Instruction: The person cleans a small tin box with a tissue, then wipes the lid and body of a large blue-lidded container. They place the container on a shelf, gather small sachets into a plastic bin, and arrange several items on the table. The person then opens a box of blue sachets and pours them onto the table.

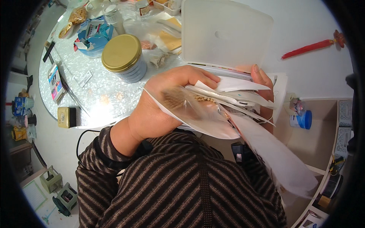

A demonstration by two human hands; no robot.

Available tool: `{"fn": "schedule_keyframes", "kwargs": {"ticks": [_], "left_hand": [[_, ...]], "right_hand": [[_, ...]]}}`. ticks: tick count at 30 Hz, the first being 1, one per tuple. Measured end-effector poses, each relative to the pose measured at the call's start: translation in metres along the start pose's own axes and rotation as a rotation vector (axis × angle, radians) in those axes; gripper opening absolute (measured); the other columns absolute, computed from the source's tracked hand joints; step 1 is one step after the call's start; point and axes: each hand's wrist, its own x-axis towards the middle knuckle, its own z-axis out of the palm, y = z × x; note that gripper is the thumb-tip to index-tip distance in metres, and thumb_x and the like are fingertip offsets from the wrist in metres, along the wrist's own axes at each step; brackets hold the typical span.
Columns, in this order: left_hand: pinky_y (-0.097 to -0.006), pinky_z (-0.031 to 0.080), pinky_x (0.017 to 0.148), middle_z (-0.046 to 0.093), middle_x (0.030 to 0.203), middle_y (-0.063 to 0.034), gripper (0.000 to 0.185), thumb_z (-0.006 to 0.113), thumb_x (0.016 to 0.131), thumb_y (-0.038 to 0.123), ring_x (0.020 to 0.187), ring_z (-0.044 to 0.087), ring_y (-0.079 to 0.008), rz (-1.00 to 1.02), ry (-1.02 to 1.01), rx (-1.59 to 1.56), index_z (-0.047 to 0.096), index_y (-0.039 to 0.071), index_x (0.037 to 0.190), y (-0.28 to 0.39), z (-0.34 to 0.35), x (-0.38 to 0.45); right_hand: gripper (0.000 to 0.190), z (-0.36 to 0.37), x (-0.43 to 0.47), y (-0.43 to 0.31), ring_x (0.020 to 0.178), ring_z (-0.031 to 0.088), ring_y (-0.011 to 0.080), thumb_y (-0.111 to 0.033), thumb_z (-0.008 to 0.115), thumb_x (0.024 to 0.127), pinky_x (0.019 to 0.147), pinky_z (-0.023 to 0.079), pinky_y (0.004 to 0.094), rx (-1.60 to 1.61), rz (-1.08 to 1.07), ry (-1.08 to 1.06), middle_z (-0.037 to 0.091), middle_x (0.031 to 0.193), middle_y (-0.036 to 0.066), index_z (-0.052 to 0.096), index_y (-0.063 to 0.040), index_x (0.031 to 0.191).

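A bundle of papers and clear plastic packets is gripped between both hands. My left hand holds its near left side, fingers over the top; one clear packet with a tan, bead-like content lies against the palm. My right hand clasps the bundle's right end, partly hidden by the sheets. A long whitish sheet or packet hangs down at the right, blurred at its end. Behind the hands, a translucent plastic lid stands up, with the edge of what looks like a container below it.
A tin with a gold lid stands on the shiny-covered table. Around it are a torn blue box, a small gold tin, a small printed box and a glass jar. A red tassel hangs at right, above an open drawer or shelf.
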Motion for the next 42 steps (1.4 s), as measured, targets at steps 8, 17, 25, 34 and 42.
{"fn": "schedule_keyframes", "kwargs": {"ticks": [8,17,25,34,42], "left_hand": [[-0.0351,0.054,0.1,0.072,0.127,-0.0136,0.036,0.083,0.086,0.006,0.114,0.068,-0.0213,-0.197,0.075,-0.181,0.068,0.002,0.118,-0.013,0.005,-0.004],[-0.0386,0.048,0.11,0.057,0.147,-0.0139,0.079,0.089,0.081,0.013,0.128,0.061,-0.0269,0.023,-0.115,0.214,0.05,0.0,0.149,-0.007,0.054,0.042],[-0.0386,0.049,0.109,0.055,0.147,-0.0166,0.08,0.081,0.091,0.01,0.13,0.058,-0.0239,-0.277,-0.248,-0.152,0.036,-0.003,0.156,-0.033,0.163,0.106],[-0.0344,0.05,0.103,0.059,0.141,-0.0099,0.073,0.076,0.096,0.009,0.123,0.059,-0.0174,-0.188,-0.606,-0.286,0.037,0.002,0.158,-0.079,0.309,0.166],[-0.0342,0.049,0.105,0.061,0.141,-0.0091,0.06,0.07,0.098,0.007,0.123,0.06,-0.0178,-0.267,-0.896,-0.225,0.044,0.003,0.152,-0.142,0.358,0.191]], "right_hand": [[0.049,-0.006,-0.001,0.006,0.088,0.067,0.0173,-0.038,0.049,0.11,0.08,0.053,0.031,-0.041,-0.045,0.011,0.073,0.096,0.012,0.072,0.005,0.105],[0.041,-0.067,-0.023,0.024,0.092,0.066,0.0186,-0.027,0.047,0.112,0.088,0.051,0.0334,-0.198,-0.54,0.24,0.073,0.096,0.01,0.071,0.004,0.103],[0.045,-0.178,-0.081,0.02,0.095,0.068,0.0162,-0.031,0.047,0.113,0.087,0.054,0.0318,0.165,-0.656,0.93,0.074,0.101,0.01,0.073,0.004,0.107],[0.043,-0.28,-0.161,0.008,0.09,0.067,0.0169,-0.03,0.044,0.113,0.083,0.055,0.0322,0.286,-0.778,1.277,0.072,0.102,0.01,0.071,0.003,0.107],[0.042,-0.342,-0.17,0.06,0.091,0.065,0.0181,-0.032,0.046,0.113,0.086,0.053,0.0351,0.024,-0.559,1.656,0.071,0.104,0.01,0.07,0.003,0.109]]}}
